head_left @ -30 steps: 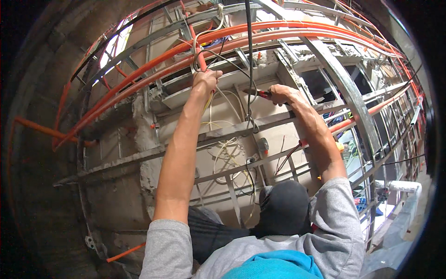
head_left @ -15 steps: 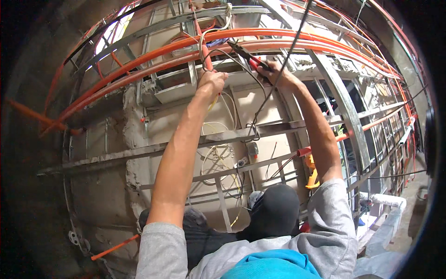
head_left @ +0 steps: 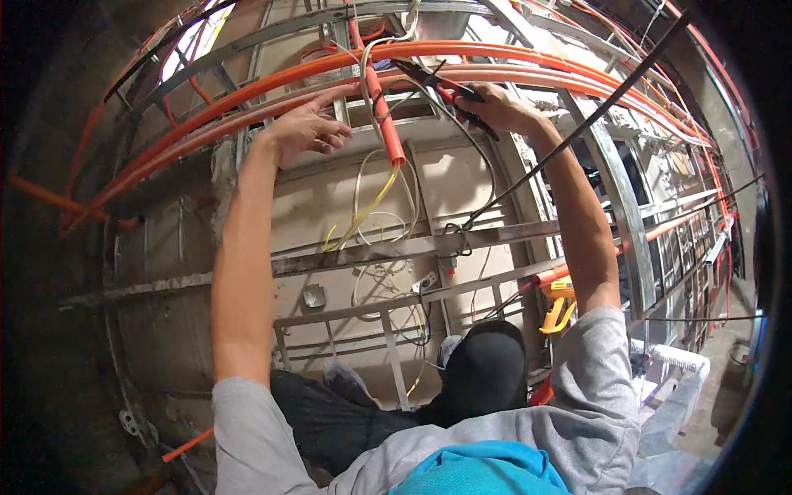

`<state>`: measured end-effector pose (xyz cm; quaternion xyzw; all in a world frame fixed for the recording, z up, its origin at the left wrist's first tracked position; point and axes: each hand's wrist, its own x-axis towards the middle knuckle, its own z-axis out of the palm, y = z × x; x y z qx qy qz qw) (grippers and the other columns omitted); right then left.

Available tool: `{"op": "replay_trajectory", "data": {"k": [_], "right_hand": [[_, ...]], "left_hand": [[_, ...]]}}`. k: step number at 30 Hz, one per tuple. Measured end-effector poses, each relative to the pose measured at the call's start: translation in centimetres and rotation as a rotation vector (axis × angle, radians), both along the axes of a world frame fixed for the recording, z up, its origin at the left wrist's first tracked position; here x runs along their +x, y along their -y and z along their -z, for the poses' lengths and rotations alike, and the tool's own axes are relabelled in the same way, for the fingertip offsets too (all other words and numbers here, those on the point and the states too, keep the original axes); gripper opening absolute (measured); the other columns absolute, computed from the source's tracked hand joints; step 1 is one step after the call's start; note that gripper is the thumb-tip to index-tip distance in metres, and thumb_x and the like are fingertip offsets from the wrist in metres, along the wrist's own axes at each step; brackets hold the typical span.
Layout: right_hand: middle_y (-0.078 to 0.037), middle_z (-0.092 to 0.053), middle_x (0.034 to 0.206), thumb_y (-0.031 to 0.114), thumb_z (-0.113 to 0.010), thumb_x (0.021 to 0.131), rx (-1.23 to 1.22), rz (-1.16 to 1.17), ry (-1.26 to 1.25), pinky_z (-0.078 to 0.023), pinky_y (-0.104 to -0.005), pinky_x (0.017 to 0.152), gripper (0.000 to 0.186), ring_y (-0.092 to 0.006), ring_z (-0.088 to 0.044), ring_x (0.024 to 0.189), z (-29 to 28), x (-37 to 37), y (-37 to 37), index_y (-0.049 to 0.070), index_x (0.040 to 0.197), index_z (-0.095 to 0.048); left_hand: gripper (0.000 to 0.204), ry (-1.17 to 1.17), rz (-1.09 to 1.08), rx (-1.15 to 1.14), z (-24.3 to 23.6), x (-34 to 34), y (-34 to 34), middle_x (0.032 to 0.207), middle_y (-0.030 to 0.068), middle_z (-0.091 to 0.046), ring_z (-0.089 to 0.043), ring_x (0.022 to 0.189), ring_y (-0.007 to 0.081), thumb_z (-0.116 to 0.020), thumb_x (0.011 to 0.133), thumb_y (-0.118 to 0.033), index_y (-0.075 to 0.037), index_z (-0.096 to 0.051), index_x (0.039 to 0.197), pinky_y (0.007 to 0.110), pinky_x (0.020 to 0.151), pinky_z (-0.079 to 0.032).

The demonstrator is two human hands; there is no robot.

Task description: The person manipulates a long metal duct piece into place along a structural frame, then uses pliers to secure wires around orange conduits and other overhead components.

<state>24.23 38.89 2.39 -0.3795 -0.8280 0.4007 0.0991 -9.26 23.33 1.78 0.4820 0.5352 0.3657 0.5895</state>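
Note:
My left hand (head_left: 309,136) is open with its fingers apart, left of a short upright orange conduit (head_left: 384,124), not touching it. A yellow wire (head_left: 369,210) and white wires hang from the conduit's lower end. Thin black wire (head_left: 381,104) loops around its middle. In my right hand (head_left: 505,109) are pliers (head_left: 441,88) with red and black handles, their jaws spread and pointing up-left. The jaw tips are close to the conduit and the dark wire; whether they touch is hard to tell.
Long orange conduits (head_left: 289,80) run crosswise just beyond my hands. Metal framing bars (head_left: 330,261) cross below them. A black cable (head_left: 569,136) slants past my right forearm. A yellow-handled tool (head_left: 558,307) hangs near my right elbow. My black-clad knee (head_left: 492,359) is below.
My left hand has let go of the orange conduit and moved left, opening. The conduit's lower end and yellow wire now show. The right hand stays near with the pliers.

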Motion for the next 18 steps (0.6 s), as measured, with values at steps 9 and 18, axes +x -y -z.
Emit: {"op": "replay_trajectory", "data": {"k": [9,18], "right_hand": [[-0.004,-0.066,0.079,0.036,-0.054,0.102,0.135,-0.014,0.000,-0.052,-0.0295,0.059,0.037,-0.0120,-0.062,0.067,0.9,-1.0,1.3,0.000,0.104,-0.063],[-0.012,-0.065,0.080,0.036,-0.056,0.100,0.203,0.043,0.155,-0.050,-0.0395,0.067,0.037,-0.0201,-0.065,0.070,1.8,-1.0,0.1,0.001,0.110,-0.061]], "left_hand": [[0.048,-0.847,-0.440,0.768,2.8,-4.1,-9.9,0.113,0.0158,-0.065,-0.062,0.104,0.0289,-0.073,0.084,-0.031,-0.010,-0.067,0.127,0.042,0.095,-0.049],[0.036,-1.243,-0.411,0.703,2.6,1.9,-14.5,0.107,0.0123,-0.067,-0.054,0.105,0.0320,-0.078,0.078,-0.042,-0.012,-0.075,0.097,0.042,0.100,-0.038]]}}
